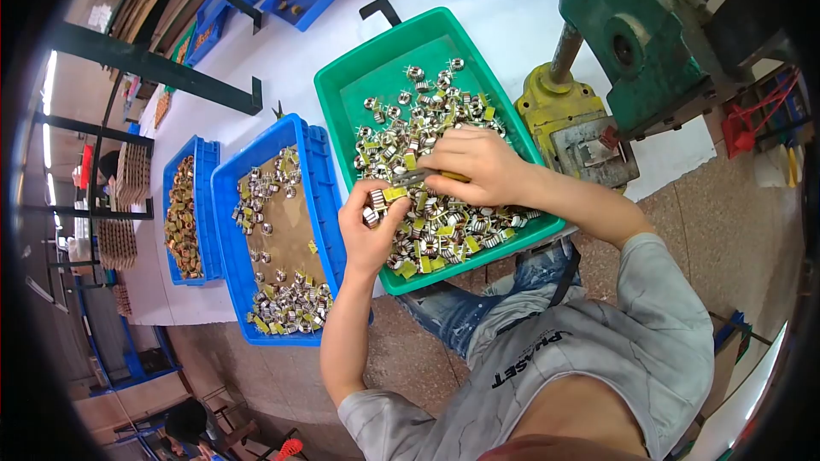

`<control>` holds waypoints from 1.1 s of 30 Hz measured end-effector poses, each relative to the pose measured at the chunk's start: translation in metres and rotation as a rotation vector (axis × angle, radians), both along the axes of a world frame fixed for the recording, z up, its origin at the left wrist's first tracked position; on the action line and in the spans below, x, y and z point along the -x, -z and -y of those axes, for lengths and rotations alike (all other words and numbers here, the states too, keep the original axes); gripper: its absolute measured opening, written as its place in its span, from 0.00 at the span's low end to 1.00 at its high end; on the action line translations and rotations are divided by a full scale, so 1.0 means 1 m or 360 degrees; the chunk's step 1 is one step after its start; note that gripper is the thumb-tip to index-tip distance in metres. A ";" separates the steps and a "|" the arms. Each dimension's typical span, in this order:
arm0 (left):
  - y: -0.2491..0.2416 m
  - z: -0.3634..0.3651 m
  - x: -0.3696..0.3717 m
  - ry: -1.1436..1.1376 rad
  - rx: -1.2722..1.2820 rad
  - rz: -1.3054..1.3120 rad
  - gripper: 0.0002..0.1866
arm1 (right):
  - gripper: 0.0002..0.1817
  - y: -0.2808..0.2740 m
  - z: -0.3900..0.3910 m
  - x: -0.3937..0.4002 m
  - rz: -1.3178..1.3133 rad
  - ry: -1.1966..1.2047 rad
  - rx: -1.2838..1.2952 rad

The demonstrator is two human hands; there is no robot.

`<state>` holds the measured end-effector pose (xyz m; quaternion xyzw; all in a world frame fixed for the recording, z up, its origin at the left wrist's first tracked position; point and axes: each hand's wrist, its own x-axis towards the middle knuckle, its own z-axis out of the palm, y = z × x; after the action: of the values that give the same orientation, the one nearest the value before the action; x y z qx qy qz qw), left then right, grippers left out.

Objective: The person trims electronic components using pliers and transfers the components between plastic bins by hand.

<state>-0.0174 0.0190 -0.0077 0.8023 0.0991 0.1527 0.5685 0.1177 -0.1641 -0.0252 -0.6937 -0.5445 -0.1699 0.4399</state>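
Note:
My left hand (366, 235) pinches a toroidal coil (394, 194), a small wire-wound ring with a yellow base, between thumb and fingers. Closed around yellow-handled pliers (416, 177) is my right hand (478, 166); the tips of the jaws are right at the coil. Both hands are over a green tray (359, 84), which is heaped with more of these coils (444, 154), many with yellow bases and short wire leads.
Left of the green tray stands a blue tray (224, 230) with coils on a brown sheet, then a smaller blue tray (211, 205) of copper-coloured rings. A green and yellow press (574, 132) stands at right. Black metal brackets (192, 77) reach in from the left.

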 end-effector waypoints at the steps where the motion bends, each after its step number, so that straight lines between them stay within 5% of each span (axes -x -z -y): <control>1: -0.002 0.001 0.001 0.0016 -0.0073 0.0001 0.14 | 0.11 0.001 -0.001 0.001 -0.0009 -0.0068 0.0020; 6: -0.002 0.004 0.001 -0.0002 -0.0085 0.0013 0.12 | 0.09 -0.002 0.001 0.001 -0.0271 -0.0229 -0.0039; 12: -0.006 0.008 0.001 -0.0072 -0.0160 0.0003 0.12 | 0.10 0.003 -0.001 0.003 -0.0053 -0.0164 0.0072; 17: -0.005 0.010 0.000 -0.0065 -0.0497 0.0065 0.11 | 0.10 0.003 0.002 0.006 -0.0264 -0.0227 0.0181; 21: 0.002 0.012 0.001 -0.0092 0.0000 0.0036 0.11 | 0.10 -0.009 0.007 0.011 0.0186 0.0040 0.0209; 27: -0.011 0.021 -0.001 -0.0071 0.0153 0.0035 0.10 | 0.10 -0.014 0.011 0.007 0.0389 0.0135 0.0097; 33: -0.004 0.009 0.001 -0.0050 -0.0284 0.0080 0.10 | 0.10 -0.003 0.001 -0.004 -0.0001 -0.0079 -0.0180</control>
<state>-0.0182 0.0104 -0.0036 0.8440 0.0833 0.1898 0.4947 0.1217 -0.1654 -0.0224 -0.6540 -0.5508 -0.1893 0.4827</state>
